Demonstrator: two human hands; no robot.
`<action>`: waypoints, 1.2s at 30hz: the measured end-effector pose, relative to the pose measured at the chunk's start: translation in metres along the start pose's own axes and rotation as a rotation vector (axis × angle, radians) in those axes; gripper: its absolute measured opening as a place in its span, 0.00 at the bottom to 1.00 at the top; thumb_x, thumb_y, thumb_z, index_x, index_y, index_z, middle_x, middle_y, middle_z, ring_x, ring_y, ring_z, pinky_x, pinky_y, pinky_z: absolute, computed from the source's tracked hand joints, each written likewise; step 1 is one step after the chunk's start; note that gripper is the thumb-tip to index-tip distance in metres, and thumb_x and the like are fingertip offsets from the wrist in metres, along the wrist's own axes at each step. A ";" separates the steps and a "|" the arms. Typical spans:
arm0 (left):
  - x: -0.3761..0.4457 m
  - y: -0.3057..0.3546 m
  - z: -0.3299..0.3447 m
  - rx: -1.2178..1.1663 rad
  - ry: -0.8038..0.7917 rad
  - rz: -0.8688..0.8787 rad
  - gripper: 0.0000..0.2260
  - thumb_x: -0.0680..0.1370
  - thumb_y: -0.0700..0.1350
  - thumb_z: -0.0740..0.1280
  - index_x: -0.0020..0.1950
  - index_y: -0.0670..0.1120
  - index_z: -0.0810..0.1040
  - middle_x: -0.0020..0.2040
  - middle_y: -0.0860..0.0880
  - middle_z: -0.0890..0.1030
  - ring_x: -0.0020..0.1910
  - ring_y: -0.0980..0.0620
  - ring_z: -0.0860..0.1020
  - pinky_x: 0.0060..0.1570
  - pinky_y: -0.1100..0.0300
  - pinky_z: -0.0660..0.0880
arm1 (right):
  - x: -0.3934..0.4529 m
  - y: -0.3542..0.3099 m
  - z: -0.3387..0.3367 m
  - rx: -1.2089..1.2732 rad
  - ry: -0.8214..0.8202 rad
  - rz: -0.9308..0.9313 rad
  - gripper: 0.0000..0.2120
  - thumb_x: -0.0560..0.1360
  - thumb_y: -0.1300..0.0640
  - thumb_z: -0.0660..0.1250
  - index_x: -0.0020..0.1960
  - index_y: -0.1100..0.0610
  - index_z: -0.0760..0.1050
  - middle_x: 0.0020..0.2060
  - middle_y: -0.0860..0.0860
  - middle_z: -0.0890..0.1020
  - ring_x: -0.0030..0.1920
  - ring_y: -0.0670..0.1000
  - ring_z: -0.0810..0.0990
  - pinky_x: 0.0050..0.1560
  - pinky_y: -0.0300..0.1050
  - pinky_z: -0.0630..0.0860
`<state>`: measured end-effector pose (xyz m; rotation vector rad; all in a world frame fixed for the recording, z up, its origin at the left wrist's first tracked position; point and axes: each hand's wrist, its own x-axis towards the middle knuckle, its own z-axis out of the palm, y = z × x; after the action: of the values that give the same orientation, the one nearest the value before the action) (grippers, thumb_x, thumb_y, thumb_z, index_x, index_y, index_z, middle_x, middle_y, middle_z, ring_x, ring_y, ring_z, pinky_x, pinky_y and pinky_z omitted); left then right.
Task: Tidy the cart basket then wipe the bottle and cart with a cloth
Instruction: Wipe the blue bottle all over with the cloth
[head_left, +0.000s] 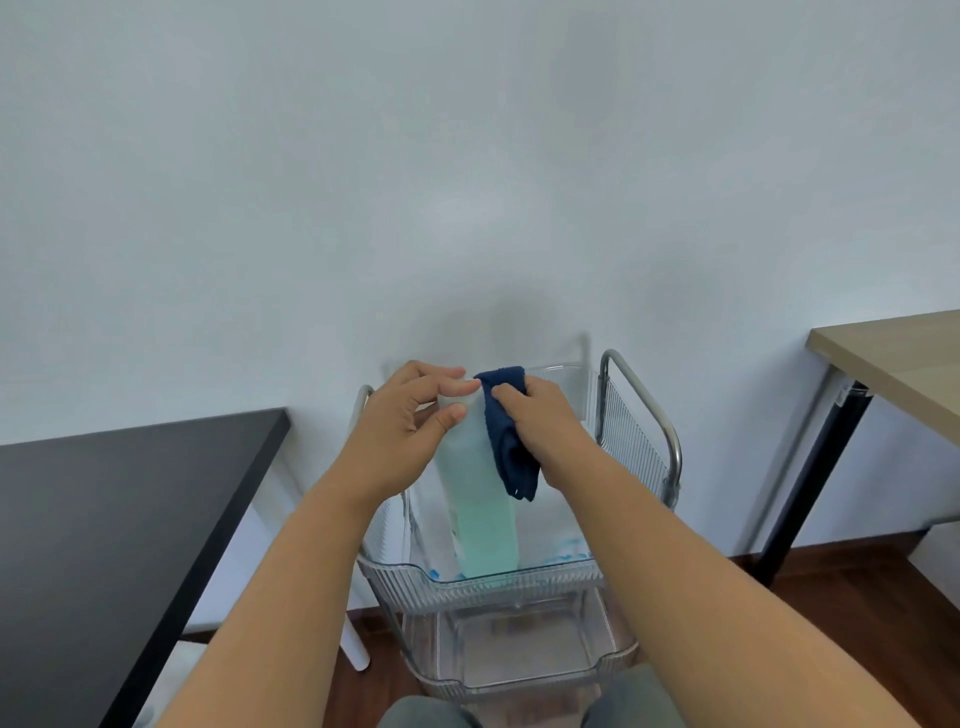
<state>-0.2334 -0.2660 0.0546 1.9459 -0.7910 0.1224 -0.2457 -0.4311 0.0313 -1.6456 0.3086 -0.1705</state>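
A tall pale green bottle (483, 525) stands upright in the top basket (498, 584) of a clear plastic cart with metal rails. My left hand (410, 415) grips the bottle's top, fingers curled around the cap. My right hand (540, 421) presses a dark blue cloth (511, 457) against the bottle's upper right side; the cloth hangs down past my palm. The bottle's cap is mostly hidden by my fingers.
A black table (104, 519) stands to the left of the cart and a light wooden table (898, 364) with a black leg to the right. A white wall is close behind. The cart's lower basket (519, 670) shows beneath. The floor is dark wood.
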 end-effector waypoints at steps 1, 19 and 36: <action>0.000 0.000 -0.001 -0.002 -0.008 0.002 0.13 0.80 0.37 0.66 0.56 0.55 0.82 0.61 0.51 0.78 0.62 0.65 0.74 0.58 0.76 0.70 | -0.002 0.002 -0.001 0.055 0.020 0.008 0.14 0.71 0.53 0.60 0.51 0.56 0.79 0.46 0.58 0.83 0.45 0.57 0.81 0.47 0.51 0.78; -0.007 -0.020 -0.001 0.062 0.127 0.031 0.07 0.81 0.46 0.66 0.48 0.59 0.73 0.62 0.67 0.79 0.62 0.50 0.77 0.64 0.45 0.71 | 0.005 -0.003 0.020 0.101 0.033 -0.041 0.06 0.76 0.57 0.62 0.50 0.53 0.77 0.43 0.55 0.82 0.41 0.53 0.80 0.42 0.47 0.77; -0.006 -0.033 -0.019 -0.153 0.053 0.023 0.06 0.81 0.38 0.63 0.47 0.49 0.73 0.61 0.57 0.82 0.64 0.56 0.77 0.60 0.65 0.73 | -0.012 0.008 0.039 0.159 0.013 -0.182 0.05 0.77 0.56 0.63 0.47 0.48 0.76 0.40 0.50 0.80 0.42 0.50 0.78 0.49 0.51 0.76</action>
<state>-0.2148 -0.2375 0.0362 1.7827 -0.7655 0.1231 -0.2468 -0.3909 0.0206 -1.5140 0.1504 -0.3346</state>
